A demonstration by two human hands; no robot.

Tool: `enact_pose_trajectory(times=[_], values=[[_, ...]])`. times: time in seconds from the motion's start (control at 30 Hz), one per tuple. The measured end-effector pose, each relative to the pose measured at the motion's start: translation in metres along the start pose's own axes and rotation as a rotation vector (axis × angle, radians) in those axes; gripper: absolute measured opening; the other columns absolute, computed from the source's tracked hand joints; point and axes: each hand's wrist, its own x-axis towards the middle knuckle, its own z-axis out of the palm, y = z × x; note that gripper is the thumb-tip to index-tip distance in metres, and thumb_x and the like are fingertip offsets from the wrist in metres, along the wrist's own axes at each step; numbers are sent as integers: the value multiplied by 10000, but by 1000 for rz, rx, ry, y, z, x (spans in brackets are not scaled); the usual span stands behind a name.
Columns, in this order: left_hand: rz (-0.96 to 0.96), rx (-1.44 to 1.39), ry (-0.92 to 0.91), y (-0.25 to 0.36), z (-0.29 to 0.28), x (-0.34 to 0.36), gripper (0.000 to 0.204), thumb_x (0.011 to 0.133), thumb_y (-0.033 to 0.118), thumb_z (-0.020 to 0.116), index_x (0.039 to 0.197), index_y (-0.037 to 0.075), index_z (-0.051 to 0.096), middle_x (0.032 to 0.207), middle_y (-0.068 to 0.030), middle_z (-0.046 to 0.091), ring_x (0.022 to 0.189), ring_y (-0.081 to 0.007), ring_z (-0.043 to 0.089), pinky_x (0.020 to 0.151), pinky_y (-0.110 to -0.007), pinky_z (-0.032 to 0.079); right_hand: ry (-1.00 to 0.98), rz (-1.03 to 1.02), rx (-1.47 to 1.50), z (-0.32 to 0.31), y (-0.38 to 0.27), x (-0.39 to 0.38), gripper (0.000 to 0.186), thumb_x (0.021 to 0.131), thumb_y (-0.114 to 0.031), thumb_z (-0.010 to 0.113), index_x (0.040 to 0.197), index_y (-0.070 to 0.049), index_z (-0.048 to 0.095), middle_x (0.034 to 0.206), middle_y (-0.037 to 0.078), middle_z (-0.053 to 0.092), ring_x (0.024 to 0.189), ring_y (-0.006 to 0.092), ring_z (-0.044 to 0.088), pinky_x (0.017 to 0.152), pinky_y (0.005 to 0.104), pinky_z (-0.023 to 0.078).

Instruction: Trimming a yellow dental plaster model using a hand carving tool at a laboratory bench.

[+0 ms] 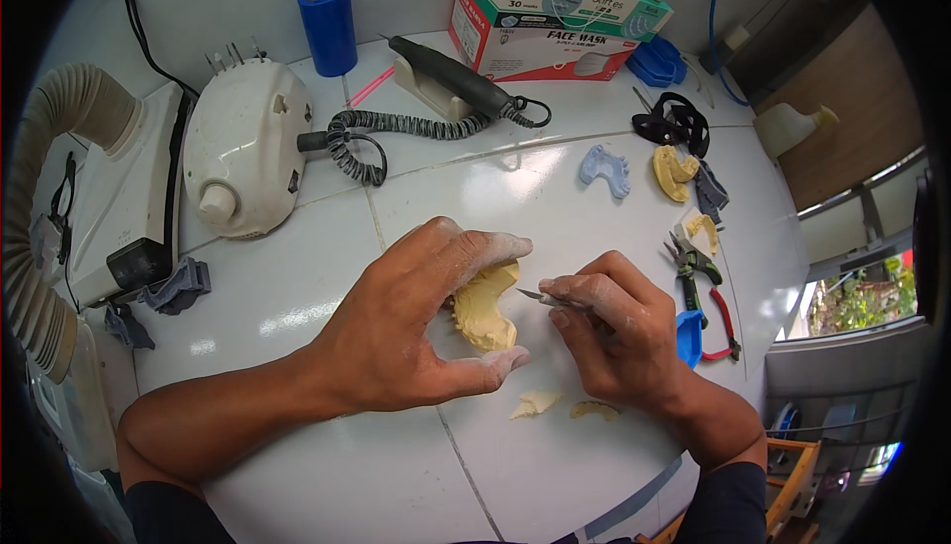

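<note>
Plaster cast (482,314), pale yellow and curved, sits around the middle of the white desk (327,470), the left hand (426,316) clasping it between spread thumb and fingers. The right hand (624,331) pinches a slim pointed tool (535,295), its tip just beside the cast. Nearer the body lie a pale shard (536,404) and a curved piece (594,410); farther off, a blue arch-shaped cast (606,170) and pliers (690,265).

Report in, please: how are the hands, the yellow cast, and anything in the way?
Left hand gripping yellow cast. Right hand holding pointed tool, tip near cast. Nothing seen between tool and cast.
</note>
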Motion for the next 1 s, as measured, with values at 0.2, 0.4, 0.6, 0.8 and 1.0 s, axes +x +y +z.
enact_pose_trajectory(times=[0.2,0.4,0.6,0.8,1.0], values=[[-42,-10,-20,2,-2,-2,769,776,335,982,1429,48,696,1078,-126,650,963,-257,646,829,-379,533,-20,-1,8,0,1,0,246,925,29,809,1165,0,763,978,142,686,748,273,728,633,376,600],[-32,7,-7,4,-3,-2,797,750,352,1019,1413,44,703,1064,-117,662,951,-258,648,819,-373,534,-27,22,13,1,0,0,245,927,29,809,1164,-12,763,982,140,679,759,274,723,640,376,597],[15,3,18,-2,1,-2,782,755,354,1009,1399,30,707,1051,-130,663,937,-260,650,814,-366,534,-29,14,1,0,-1,-1,235,931,27,805,1157,-21,764,985,141,675,760,279,720,638,376,593],[26,-20,0,-1,-3,-2,743,784,325,925,1409,1,688,1051,-142,666,925,-266,661,812,-363,534,-30,18,11,0,0,-1,253,934,34,804,1178,-18,762,989,144,681,768,280,726,638,374,600],[23,-107,-23,-5,-2,-5,739,816,284,822,1463,-21,633,1066,-155,673,916,-260,671,799,-361,544,-23,-6,14,1,-1,1,290,931,38,821,1209,-26,766,985,138,685,779,271,736,653,368,612]])
